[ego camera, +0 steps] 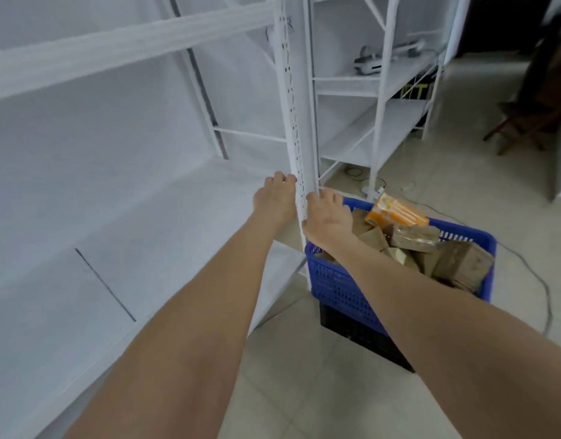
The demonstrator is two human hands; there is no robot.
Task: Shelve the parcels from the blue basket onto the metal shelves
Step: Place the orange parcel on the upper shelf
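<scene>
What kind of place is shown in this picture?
Probably a storeroom or small parcel depot: white metal shelves, a blue basket full of brown taped parcels, and a tiled floor.

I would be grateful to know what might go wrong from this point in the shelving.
1. The orange box sits high on the heaped parcels at the far rim of the blue basket; reaching in may knock it out.
2. The blue basket rests on a black crate, so a hard pull might tip it.
3. A cable loops on the floor beside it, a likely trip hazard.
</scene>
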